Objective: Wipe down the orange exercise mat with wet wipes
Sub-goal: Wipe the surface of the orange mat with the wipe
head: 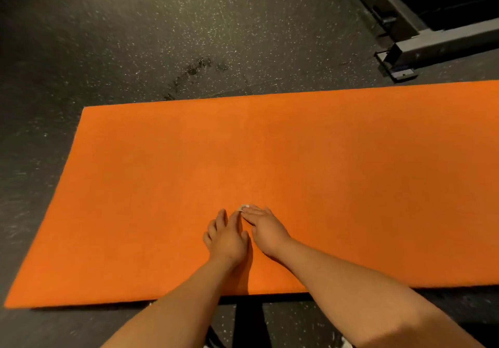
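The orange exercise mat [297, 158] lies flat on the dark floor and fills most of the view. Both hands rest on its near middle, side by side. My left hand [225, 235] lies palm down with its fingers spread and straight on the mat. My right hand [266, 229] lies flat beside it, its straight fingers pressing a small white wet wipe [243, 207] onto the mat. Only a corner of the wipe shows past the fingertips; the rest is hidden under the hand.
Dark speckled rubber floor [162, 37] surrounds the mat, with a wet-looking stain [194, 73] just beyond the mat's far edge. A grey metal equipment frame [421, 42] stands at the top right. A dark strip [249, 320] runs from under the mat's near edge.
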### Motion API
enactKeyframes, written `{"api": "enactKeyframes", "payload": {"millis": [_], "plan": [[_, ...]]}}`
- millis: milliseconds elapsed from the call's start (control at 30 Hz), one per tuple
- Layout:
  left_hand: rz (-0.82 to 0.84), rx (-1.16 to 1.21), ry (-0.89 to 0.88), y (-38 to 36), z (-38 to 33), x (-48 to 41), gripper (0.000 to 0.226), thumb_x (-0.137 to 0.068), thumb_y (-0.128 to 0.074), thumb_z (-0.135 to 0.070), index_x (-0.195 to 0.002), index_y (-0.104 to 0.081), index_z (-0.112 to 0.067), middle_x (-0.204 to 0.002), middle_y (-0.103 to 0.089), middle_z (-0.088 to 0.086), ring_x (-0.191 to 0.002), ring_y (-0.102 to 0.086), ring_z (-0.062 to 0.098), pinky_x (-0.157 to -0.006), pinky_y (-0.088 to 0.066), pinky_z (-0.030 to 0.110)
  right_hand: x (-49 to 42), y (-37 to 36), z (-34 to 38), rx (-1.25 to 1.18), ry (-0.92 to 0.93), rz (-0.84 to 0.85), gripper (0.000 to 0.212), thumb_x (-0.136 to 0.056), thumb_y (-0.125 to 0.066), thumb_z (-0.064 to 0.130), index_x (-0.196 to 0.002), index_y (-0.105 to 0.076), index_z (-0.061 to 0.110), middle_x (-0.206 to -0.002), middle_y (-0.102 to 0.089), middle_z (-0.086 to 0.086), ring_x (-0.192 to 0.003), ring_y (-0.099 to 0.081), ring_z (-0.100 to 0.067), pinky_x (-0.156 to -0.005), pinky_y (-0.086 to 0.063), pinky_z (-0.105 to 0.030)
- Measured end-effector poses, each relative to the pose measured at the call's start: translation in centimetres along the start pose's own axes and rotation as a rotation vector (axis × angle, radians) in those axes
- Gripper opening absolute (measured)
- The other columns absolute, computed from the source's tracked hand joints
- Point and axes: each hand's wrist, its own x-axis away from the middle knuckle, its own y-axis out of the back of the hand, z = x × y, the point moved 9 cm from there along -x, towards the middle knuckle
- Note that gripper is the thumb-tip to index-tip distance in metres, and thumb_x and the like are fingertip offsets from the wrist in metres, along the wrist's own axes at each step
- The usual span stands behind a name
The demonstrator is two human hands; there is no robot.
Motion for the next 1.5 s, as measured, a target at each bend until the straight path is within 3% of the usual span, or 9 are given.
{"api": "enactKeyframes", "payload": {"millis": [233, 333, 400, 533, 667, 800, 967, 1233, 1500], "plan": [[-0.015, 0.064, -0.04, -0.8, 1.8, 5.6, 0.065, -0.096, -0.054, -0.045, -0.154, -0.029, -0.031, -0.166, -0.013, 0.002, -0.151, -0.01, 0.026, -0.121, -0.009, 0.043, 5.4, -1.9, 1.8, -0.004, 0.019, 0.045, 0.059, -0.097, -0.043, -0.005, -0.151, -0.046, 0.016, -0.159, -0.039, 0.005, -0.148, -0.03, -0.016, -0.123, -0.023, -0.034], [-0.02, 0.07, -0.031, -0.7, 2.6, 6.8, 0.062, -0.093, -0.058, -0.052, -0.149, -0.037, -0.038, -0.165, -0.012, 0.004, -0.15, -0.01, 0.03, -0.121, -0.01, 0.043, 7.2, 0.1, -0.1, -0.08, -0.18, -0.133, 0.063, -0.097, -0.039, -0.006, -0.152, -0.046, 0.024, -0.157, -0.042, 0.004, -0.143, -0.038, -0.019, -0.118, -0.034, -0.036], [0.011, 0.072, -0.059, -0.9, 2.8, 7.2, 0.062, -0.09, -0.061, -0.054, -0.147, -0.039, -0.042, -0.166, -0.009, 0.005, -0.151, -0.007, 0.029, -0.121, -0.008, 0.043, 8.5, 1.1, -1.0, -0.086, -0.267, -0.226, 0.066, -0.096, -0.037, -0.008, -0.155, -0.041, 0.022, -0.158, -0.04, 0.005, -0.143, -0.035, -0.019, -0.118, -0.033, -0.034], [0.152, 0.003, -0.172, -1.9, 3.2, 7.8, 0.078, -0.085, -0.065, -0.062, -0.152, -0.029, -0.045, -0.168, 0.008, 0.004, -0.154, 0.011, 0.028, -0.121, -0.001, 0.048, 9.1, -0.2, 1.3, -0.044, -0.169, -0.124, 0.064, -0.096, -0.038, -0.011, -0.152, -0.046, 0.019, -0.161, -0.036, 0.006, -0.145, -0.029, -0.019, -0.117, -0.028, -0.027], [0.251, -0.072, -0.263, -3.0, 3.8, 8.4, 0.091, -0.082, -0.066, -0.068, -0.156, -0.018, -0.048, -0.167, 0.018, 0.002, -0.152, 0.022, 0.029, -0.12, 0.008, 0.051, 10.0, -1.1, 1.4, -0.053, -0.212, -0.128, 0.059, -0.098, -0.038, -0.007, -0.151, -0.047, 0.016, -0.163, -0.032, 0.003, -0.148, -0.026, -0.018, -0.119, -0.026, -0.029], [0.115, -0.026, -0.322, -2.3, 4.1, 9.2, 0.064, -0.09, -0.065, -0.055, -0.147, -0.04, -0.047, -0.169, -0.006, -0.003, -0.155, 0.008, 0.027, -0.122, 0.0, 0.047, 10.6, -1.3, 1.4, -0.036, -0.264, -0.125, 0.056, -0.101, -0.04, -0.003, -0.153, -0.042, 0.014, -0.165, -0.028, -0.001, -0.15, -0.023, -0.021, -0.121, -0.025, -0.032], [-0.034, 0.166, -0.34, -1.4, 3.8, 10.4, 0.025, -0.091, -0.069, -0.041, -0.116, -0.068, -0.037, -0.156, -0.04, -0.01, -0.154, -0.011, 0.024, -0.121, -0.01, 0.044, 11.2, -1.2, 1.8, -0.047, -0.247, -0.106, 0.049, -0.103, -0.039, 0.0, -0.149, -0.049, 0.013, -0.161, -0.035, -0.002, -0.147, -0.029, -0.022, -0.121, -0.028, -0.037], [-0.09, 0.383, -0.214, -0.6, 3.4, 11.3, 0.007, -0.092, -0.07, -0.028, -0.098, -0.073, -0.031, -0.147, -0.053, -0.008, -0.151, -0.022, 0.02, -0.12, -0.007, 0.041, 12.3, 0.3, 2.5, -0.025, -0.228, -0.157, 0.06, -0.095, -0.038, -0.012, -0.148, -0.05, 0.014, -0.158, -0.037, -0.002, -0.142, -0.038, -0.024, -0.116, -0.036, -0.038], [-0.066, 0.395, -0.203, -1.0, 1.3, 12.9, 0.007, -0.093, -0.07, -0.03, -0.09, -0.07, -0.036, -0.143, -0.057, -0.008, -0.151, -0.021, 0.023, -0.119, -0.01, 0.043, 13.4, 1.9, 2.8, 0.057, -0.252, -0.2, 0.056, -0.098, -0.04, -0.002, -0.148, -0.051, 0.02, -0.156, -0.041, 0.003, -0.138, -0.043, -0.023, -0.105, -0.044, -0.039]]}}
